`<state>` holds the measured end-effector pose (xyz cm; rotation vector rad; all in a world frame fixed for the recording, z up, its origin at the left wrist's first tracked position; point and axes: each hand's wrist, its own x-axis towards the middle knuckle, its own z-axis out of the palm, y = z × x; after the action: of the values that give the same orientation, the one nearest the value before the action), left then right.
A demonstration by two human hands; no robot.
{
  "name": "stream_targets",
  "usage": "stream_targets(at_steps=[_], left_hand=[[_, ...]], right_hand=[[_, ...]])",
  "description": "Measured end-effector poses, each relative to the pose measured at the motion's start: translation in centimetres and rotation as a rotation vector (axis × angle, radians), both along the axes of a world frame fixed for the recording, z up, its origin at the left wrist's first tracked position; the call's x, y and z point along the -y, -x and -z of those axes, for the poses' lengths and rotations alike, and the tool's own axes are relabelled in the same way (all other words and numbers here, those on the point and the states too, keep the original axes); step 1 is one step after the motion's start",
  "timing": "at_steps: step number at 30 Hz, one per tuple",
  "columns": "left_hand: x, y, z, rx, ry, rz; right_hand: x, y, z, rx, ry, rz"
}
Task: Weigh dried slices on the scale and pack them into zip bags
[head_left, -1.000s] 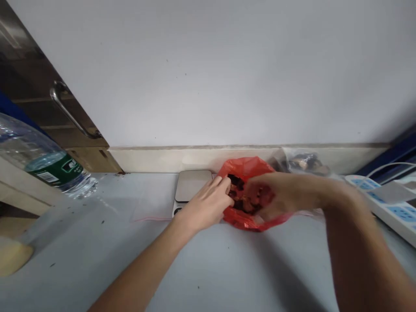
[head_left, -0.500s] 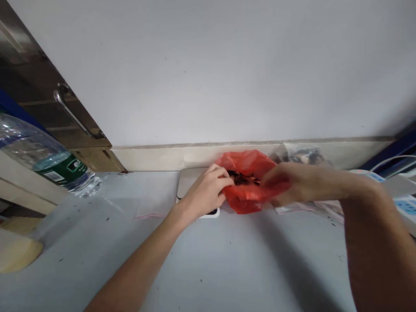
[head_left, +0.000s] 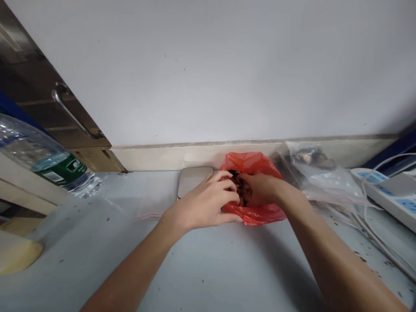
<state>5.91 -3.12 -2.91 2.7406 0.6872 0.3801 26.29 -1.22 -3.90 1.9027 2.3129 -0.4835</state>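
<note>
A red plastic bag stands with its mouth open near the back of the grey tabletop. Inside lie dark brown, dried-looking pieces, whose exact kind I cannot make out. My left hand is at the bag's left rim, its fingers hooked over the edge and its thumb along the outside of the front. Down in the bag, my right hand has its fingers curled among the brown pieces, and its fingertips are partly hidden. Behind my left hand, a flat scale with a metal top is partly covered.
A clear zip bag with brown pieces leans at the back right, beside a white power strip and cables. A flat clear bag lies left of the scale. On the left, a large water bottle tilts. The wall rises behind.
My right hand has moved from the bag's right rim down into the brown pieces. My left hand's fingers have spread, and the bag's mouth is wider.
</note>
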Motion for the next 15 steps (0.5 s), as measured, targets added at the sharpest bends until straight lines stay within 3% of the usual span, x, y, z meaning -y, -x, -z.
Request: stream_targets(at_steps=[6,15], left_hand=[[0.1,0.0,-0.1,0.011,-0.076,0.023],[0.0,0.0,-0.2,-0.019,-0.17,0.046]], right_hand=[[0.4,0.9,-2.0,0.048,0.161,0.038],[0.3,2.1,-2.2,0.046,0.213,0.111]])
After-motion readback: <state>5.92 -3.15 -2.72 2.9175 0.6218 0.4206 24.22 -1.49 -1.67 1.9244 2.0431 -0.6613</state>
